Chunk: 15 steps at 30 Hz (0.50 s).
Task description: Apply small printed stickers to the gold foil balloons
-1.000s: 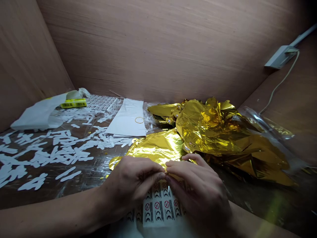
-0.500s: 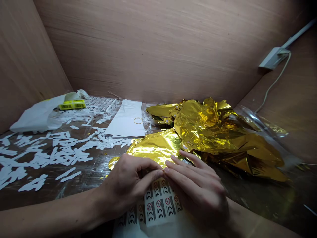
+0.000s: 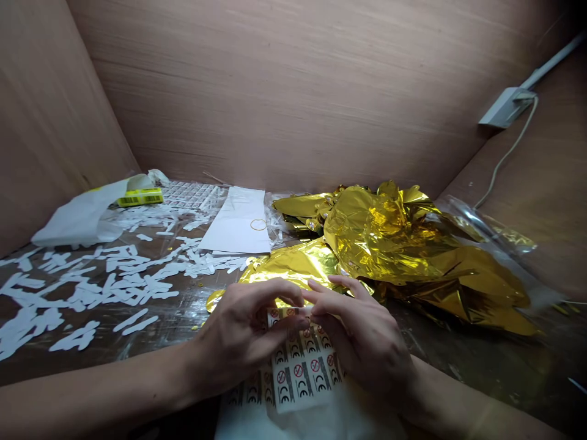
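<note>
My left hand (image 3: 250, 333) and my right hand (image 3: 364, 333) meet fingertip to fingertip over a sheet of stickers (image 3: 302, 385), which is printed with CE marks and red crossed-out circles. Between the fingertips shows a small white piece (image 3: 305, 311), too small to name for sure. My right thumb and forefinger pinch it. The left thumb and forefinger curve in from the other side; what they grip is hidden. Just beyond the fingers lies a flat gold foil balloon (image 3: 291, 263), partly covered by my hands.
A heap of gold foil balloons (image 3: 389, 232) fills the back right. White paper sheets (image 3: 236, 220) with a rubber band (image 3: 258, 225) lie behind. White paper strips (image 3: 114, 275) litter the left, near a white bag (image 3: 82, 214) and yellow pack (image 3: 140, 197). Wooden walls (image 3: 284, 91) enclose the table.
My fingers have lifted and parted slightly, with the right fingers now more bent. A small white piece shows between them. The view has shifted a little.
</note>
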Each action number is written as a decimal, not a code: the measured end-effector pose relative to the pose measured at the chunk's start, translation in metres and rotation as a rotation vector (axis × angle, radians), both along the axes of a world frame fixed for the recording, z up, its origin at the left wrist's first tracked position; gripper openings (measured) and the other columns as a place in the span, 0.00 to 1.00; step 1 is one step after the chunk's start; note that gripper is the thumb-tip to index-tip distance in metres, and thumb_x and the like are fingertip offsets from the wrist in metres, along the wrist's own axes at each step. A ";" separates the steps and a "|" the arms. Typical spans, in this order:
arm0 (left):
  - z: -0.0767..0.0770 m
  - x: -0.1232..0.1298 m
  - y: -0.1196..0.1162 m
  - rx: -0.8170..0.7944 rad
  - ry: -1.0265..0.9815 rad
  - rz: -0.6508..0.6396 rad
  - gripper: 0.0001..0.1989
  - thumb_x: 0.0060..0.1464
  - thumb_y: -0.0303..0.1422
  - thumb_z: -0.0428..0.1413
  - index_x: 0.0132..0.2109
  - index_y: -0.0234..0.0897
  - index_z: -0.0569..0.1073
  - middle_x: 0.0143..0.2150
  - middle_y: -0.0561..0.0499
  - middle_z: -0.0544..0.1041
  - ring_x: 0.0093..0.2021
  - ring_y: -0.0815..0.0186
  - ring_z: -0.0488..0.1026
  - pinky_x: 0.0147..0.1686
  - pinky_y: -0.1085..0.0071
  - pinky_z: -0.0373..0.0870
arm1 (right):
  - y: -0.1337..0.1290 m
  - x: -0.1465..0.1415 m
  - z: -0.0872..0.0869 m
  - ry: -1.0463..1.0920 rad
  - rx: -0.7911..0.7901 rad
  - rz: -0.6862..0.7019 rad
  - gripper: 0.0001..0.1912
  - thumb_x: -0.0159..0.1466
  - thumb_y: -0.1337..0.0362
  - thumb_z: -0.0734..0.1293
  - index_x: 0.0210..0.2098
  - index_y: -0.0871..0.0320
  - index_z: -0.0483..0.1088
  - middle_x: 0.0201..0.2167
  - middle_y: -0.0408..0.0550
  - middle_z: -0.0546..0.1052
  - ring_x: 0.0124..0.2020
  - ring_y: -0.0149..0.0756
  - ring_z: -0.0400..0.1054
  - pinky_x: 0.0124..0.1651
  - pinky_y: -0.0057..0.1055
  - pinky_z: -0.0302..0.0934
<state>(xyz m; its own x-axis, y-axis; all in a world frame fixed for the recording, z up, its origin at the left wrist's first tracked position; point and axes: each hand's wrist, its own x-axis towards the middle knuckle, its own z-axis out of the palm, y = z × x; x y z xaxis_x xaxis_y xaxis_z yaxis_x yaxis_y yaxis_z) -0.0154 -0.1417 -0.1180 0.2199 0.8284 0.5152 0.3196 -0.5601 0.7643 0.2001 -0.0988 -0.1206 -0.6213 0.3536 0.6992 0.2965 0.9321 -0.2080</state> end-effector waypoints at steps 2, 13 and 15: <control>0.002 0.000 0.001 0.028 0.020 -0.037 0.05 0.59 0.26 0.62 0.43 0.37 0.80 0.39 0.50 0.83 0.37 0.67 0.80 0.40 0.72 0.77 | 0.001 0.000 -0.001 0.008 0.001 0.006 0.13 0.71 0.76 0.61 0.50 0.55 0.68 0.47 0.48 0.83 0.54 0.38 0.77 0.65 0.41 0.59; 0.002 0.003 0.000 -0.035 0.057 0.053 0.04 0.56 0.28 0.63 0.40 0.37 0.82 0.36 0.52 0.84 0.34 0.67 0.80 0.36 0.73 0.74 | 0.001 -0.003 -0.004 0.007 -0.035 0.027 0.12 0.71 0.75 0.60 0.48 0.55 0.68 0.49 0.47 0.83 0.53 0.37 0.77 0.67 0.42 0.58; 0.002 0.003 0.001 -0.027 0.051 0.056 0.05 0.54 0.28 0.64 0.40 0.37 0.82 0.36 0.52 0.84 0.34 0.68 0.80 0.37 0.73 0.74 | 0.001 -0.003 -0.004 0.021 -0.027 0.034 0.12 0.70 0.76 0.61 0.48 0.56 0.68 0.49 0.47 0.83 0.54 0.36 0.77 0.66 0.40 0.59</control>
<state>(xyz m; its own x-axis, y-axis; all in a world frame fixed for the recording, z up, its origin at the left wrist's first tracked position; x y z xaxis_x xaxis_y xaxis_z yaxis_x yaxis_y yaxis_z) -0.0121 -0.1412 -0.1156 0.1986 0.8536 0.4815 0.3886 -0.5197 0.7609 0.1966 -0.0974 -0.1249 -0.6187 0.3514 0.7027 0.2599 0.9356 -0.2390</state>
